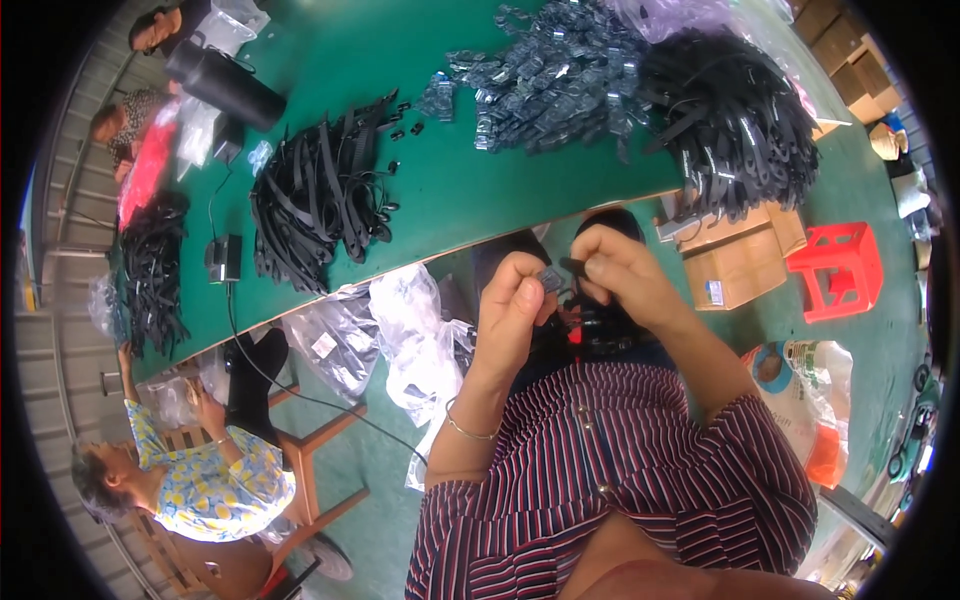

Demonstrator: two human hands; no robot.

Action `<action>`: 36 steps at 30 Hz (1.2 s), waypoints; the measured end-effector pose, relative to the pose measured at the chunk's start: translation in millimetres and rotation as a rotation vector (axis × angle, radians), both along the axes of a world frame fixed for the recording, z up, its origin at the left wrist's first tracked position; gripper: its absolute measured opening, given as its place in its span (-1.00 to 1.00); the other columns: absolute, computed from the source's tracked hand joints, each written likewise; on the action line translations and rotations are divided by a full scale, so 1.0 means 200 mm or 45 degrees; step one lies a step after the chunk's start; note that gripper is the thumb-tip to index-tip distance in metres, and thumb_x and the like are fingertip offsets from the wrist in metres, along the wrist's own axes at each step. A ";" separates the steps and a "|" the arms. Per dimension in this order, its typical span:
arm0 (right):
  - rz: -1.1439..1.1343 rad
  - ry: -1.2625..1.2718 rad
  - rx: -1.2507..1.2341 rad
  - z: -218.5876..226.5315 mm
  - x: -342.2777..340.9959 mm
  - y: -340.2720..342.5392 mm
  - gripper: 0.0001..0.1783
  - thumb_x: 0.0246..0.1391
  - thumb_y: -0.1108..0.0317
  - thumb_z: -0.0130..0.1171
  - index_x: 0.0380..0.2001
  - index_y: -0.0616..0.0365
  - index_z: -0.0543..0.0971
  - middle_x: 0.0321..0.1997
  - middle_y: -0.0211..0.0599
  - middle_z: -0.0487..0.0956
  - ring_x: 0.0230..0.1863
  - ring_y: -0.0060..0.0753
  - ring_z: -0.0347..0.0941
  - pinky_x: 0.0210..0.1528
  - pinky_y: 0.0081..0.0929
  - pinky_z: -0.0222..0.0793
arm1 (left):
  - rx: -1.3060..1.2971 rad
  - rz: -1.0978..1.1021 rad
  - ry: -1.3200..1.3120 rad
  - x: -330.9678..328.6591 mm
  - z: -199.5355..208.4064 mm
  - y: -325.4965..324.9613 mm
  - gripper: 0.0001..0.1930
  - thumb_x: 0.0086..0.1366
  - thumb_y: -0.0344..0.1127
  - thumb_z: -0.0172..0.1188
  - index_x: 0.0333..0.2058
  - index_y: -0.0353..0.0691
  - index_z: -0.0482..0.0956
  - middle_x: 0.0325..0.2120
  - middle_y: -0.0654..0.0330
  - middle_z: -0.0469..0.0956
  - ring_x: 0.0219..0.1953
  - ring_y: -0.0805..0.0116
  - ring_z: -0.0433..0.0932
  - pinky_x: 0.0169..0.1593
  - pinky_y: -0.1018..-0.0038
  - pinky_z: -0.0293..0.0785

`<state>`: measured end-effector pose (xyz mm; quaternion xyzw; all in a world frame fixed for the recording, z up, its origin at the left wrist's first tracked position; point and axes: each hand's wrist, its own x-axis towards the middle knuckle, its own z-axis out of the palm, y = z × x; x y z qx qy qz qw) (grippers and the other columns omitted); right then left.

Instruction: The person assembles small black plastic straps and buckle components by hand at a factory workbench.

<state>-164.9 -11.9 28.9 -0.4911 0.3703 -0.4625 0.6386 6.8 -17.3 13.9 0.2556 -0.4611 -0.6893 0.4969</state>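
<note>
My left hand (pixel 512 305) is closed, pinching a small bluish-grey plastic piece (pixel 550 280) between thumb and fingers; its exact kind is too small to tell. Just to the right, my right hand (pixel 618 275) pinches the end of a black strap (pixel 573 267). The two hands face each other above my lap, in front of the table edge, with a small gap between the held pieces. A large heap of similar bluish-grey plastic pieces (pixel 560 85) lies on the green table (pixel 470 190). Beside it, a thick bundle of black straps (pixel 740 130) hangs over the edge.
More black straps (pixel 320 190) lie left on the table, near a black bottle (pixel 228 88) and a small black box (pixel 223 258) with a cable. Cartons (pixel 735 265) and a red stool (pixel 838 270) stand right. A seated co-worker (pixel 215 480) is at left; plastic bags (pixel 410 320) lie below the table.
</note>
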 end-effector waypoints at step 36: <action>-0.070 0.137 -0.527 -0.01 -0.01 0.03 -0.92 -0.02 0.43 0.12 -0.47 0.19 0.44 -0.23 -0.36 0.33 -0.28 -0.60 0.29 -0.34 -0.61 0.26 | 0.029 -0.019 -0.322 0.06 0.02 0.03 -0.91 0.23 -0.41 0.05 -0.37 -0.32 0.43 -0.57 0.38 0.37 -0.51 0.68 0.27 -0.46 0.71 0.19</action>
